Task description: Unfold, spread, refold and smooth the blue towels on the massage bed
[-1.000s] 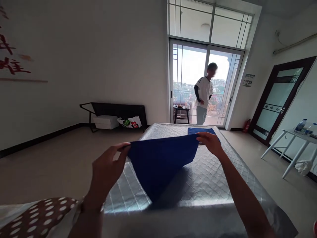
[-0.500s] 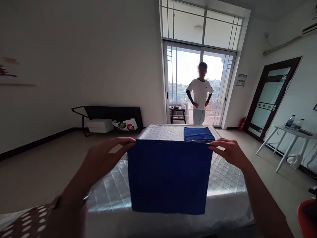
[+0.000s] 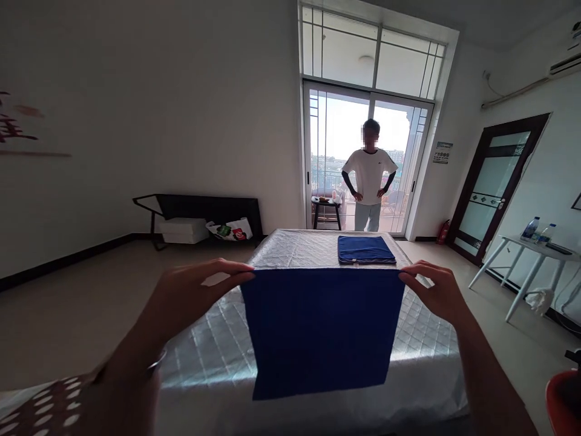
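Note:
A square dark-blue cloth (image 3: 324, 333) hangs spread out in front of me, its top edge pulled straight. My left hand (image 3: 211, 287) pinches its upper left corner between thumb and fingers. At the upper right corner, my right hand (image 3: 433, 287) holds it in the same way. Behind it, on the far right part of a bed with a silvery quilted cover (image 3: 299, 245), lies a flat folded stack of blue cloth (image 3: 365, 249) with a small pale tag at its near edge. The hanging cloth hides the middle of the bed.
A person (image 3: 371, 172) stands hands on hips by the sliding glass door (image 3: 338, 151). A black stool (image 3: 327, 209) is beside them. Left stands a black bench (image 3: 209, 209) with a white box (image 3: 184, 230). A white table (image 3: 538, 245) carries bottles; a red chair (image 3: 565, 393) is near right.
Both hands have shifted slightly right and lower with the cloth, the right hand more, so the top edge is stretched wider. The cloth's lower edge has swung right and now slants.

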Motion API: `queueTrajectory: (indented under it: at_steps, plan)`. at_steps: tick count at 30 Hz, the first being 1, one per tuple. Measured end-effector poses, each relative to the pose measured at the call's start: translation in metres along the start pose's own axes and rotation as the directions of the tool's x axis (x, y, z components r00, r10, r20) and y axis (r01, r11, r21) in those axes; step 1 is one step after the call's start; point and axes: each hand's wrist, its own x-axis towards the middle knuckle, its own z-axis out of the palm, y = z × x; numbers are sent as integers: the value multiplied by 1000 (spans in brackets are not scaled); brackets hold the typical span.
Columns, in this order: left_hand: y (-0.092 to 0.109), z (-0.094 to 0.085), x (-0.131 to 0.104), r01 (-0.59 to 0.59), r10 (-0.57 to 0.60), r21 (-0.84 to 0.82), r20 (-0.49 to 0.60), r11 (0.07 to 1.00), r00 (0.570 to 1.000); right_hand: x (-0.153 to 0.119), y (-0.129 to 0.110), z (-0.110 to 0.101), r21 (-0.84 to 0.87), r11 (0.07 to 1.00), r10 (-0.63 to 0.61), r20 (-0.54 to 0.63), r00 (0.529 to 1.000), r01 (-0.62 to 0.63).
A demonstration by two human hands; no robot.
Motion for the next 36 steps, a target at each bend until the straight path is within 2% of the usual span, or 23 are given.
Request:
queueTrajectory:
  at_steps: [8,11,15,18,21,23,25,27,29,31,33,34,35,36]
  plan:
    - [9,-6,-4,-45,45,-4,58,999,997,-8,-7,-12,-56,998,12,-128,992,-19]
    - [13,-5,-7,-72,76,-55,67,996,995,-14,-9,-16,-37,992,115,-121,986,-120]
    - [25,0,-14,-115,137,-199,101,973,985,-22,-9,-18,110,936,346,-122,930,-333]
    - [41,8,-21,-85,146,-285,203,955,968,-20,-4,-17,230,908,403,-246,882,-351]
    - [54,21,-29,14,67,-286,271,958,960,-4,14,-7,277,906,408,-371,834,-319]
    - [54,31,-32,72,18,-299,289,952,957,19,33,12,264,908,406,-368,837,-325]
    - [45,44,-35,141,-28,-330,325,934,945,46,54,46,229,904,415,-271,869,-360]
    - [26,60,-42,253,-116,-351,366,902,923,70,70,92,193,886,449,-125,885,-422]
    - [-2,77,-57,379,-238,-350,384,857,892,81,77,143,116,895,430,35,902,-431]
    - [-35,95,-82,495,-372,-278,393,823,841,74,76,187,62,924,354,235,905,-378]
    - [-65,110,-115,587,-509,-88,406,805,759,48,69,215,6,954,266,435,860,-299]
    - [-78,116,-132,610,-561,16,414,792,717,29,66,220,-7,960,246,489,837,-278]
    - [-90,120,-148,610,-588,90,408,787,698,8,62,221,-23,964,236,540,808,-266]
    - [-99,123,-163,598,-599,141,392,789,698,-15,59,218,-42,966,231,577,784,-254]
